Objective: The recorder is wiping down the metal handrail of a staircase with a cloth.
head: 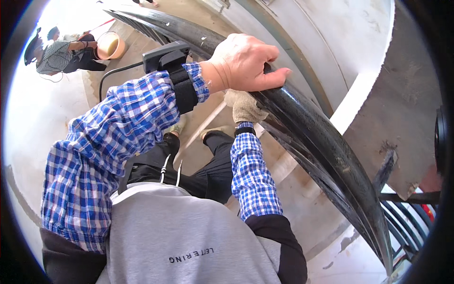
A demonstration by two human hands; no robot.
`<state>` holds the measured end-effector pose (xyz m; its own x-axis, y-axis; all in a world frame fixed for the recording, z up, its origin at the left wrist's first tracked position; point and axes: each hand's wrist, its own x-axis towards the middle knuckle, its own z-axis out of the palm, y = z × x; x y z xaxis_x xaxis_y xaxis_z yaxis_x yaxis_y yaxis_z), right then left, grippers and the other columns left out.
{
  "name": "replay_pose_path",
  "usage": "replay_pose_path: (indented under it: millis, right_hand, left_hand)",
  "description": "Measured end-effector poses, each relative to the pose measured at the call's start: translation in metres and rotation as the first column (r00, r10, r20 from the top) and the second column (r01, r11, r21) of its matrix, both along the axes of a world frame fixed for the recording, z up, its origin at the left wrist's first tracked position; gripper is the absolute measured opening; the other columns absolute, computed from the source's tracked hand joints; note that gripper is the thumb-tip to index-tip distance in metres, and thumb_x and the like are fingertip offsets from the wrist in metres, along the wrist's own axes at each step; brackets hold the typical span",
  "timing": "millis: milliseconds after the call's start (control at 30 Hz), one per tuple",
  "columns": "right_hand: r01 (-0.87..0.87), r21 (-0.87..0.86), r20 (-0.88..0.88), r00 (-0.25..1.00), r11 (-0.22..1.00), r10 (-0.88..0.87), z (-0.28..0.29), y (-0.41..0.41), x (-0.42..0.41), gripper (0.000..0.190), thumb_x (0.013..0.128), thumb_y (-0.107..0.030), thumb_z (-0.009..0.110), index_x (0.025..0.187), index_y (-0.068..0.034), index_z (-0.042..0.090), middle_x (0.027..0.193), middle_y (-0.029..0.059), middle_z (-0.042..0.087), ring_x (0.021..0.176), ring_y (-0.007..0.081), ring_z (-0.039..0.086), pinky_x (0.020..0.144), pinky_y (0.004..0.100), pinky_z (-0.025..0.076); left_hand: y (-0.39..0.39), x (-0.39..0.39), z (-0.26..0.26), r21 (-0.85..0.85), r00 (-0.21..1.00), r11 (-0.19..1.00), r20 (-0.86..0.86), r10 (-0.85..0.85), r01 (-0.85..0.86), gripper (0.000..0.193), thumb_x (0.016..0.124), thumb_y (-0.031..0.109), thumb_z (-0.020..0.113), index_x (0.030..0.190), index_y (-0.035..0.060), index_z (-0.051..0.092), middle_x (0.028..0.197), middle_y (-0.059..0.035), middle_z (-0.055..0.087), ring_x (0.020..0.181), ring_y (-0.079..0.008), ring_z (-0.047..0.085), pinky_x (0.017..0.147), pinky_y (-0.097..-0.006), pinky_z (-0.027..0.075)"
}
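Note:
My left hand (244,64) is bare and lies palm down over a dark, glossy handrail (319,131), its fingers curled onto the rail and its thumb along the top. A strapped device (166,56) with a cable sits on that wrist, over a blue checked sleeve. Lower down, just beneath the rail, is my right hand (246,106), covered by beige cloth, either a work glove or a wrapped rag. Its fingers are mostly hidden behind the handrail and my left hand, so what it touches does not show.
The railing's dark bars (404,220) continue at lower right. Pale steps (283,167) lie under my feet. A curved white wall (330,46) runs beyond the rail. At upper left, a person (56,53) is beside a peach-coloured bucket (110,45).

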<state>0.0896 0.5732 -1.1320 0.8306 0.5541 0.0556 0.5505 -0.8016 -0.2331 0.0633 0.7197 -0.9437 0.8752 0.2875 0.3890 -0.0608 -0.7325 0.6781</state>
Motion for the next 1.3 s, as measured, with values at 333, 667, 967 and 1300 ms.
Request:
replay_pose_path:
  millis: [333,667,967,1300]
  right_hand:
    - [0.166,-0.055,0.183,0.971,0.985,-0.154,-0.029,-0.004,0.007,0.019,0.071,-0.025,0.056,0.08,-0.011,0.065,0.079,0.0083,0.064,0.074,0.0288,0.061,0.065,0.0399,0.047]
    - [-0.393,0.459,-0.157,0.847,0.797,0.508,0.198,-0.022,-0.083,0.03,0.077,-0.026,0.052,0.098,-0.005,0.055,0.091,0.0082,0.056,0.085,0.0242,0.052,0.072,0.0375,0.044]
    - [-0.198,0.645,-0.045,0.955,0.738,0.295,0.333,-0.107,-0.037,0.029,0.086,-0.027,0.048,0.106,-0.006,0.05,0.096,0.0077,0.057,0.089,0.0175,0.053,0.07,0.0301,0.047]
    - [-0.657,-0.313,-0.353,0.751,0.686,0.558,0.273,0.005,0.062,0.037,0.086,-0.034,0.051,0.112,-0.008,0.049,0.11,0.0099,0.054,0.098,0.0176,0.053,0.083,0.0307,0.044]
  left_hand:
    - [0.003,0.01,-0.006,0.0,0.998,1.0,-0.07,0.002,-0.002,0.027,0.073,0.031,0.058,0.065,0.0049,0.056,0.054,-0.0141,0.052,0.052,-0.0311,0.054,0.048,-0.0354,0.043]
    - [0.019,0.002,-0.015,0.002,0.987,0.988,0.041,0.154,-0.154,0.039,0.07,0.042,0.057,0.054,0.0063,0.056,0.05,-0.0169,0.053,0.051,-0.0349,0.055,0.05,-0.0424,0.046]
    - [0.006,0.01,-0.039,-0.03,0.997,0.997,0.017,0.073,-0.072,0.043,0.075,0.046,0.052,0.06,0.006,0.059,0.057,-0.0158,0.057,0.059,-0.0332,0.058,0.057,-0.0415,0.047]
    - [0.007,-0.001,-0.036,-0.044,0.993,0.994,-0.07,0.095,-0.098,0.046,0.077,0.048,0.046,0.063,0.0075,0.064,0.06,-0.0133,0.06,0.064,-0.03,0.061,0.063,-0.0375,0.05]
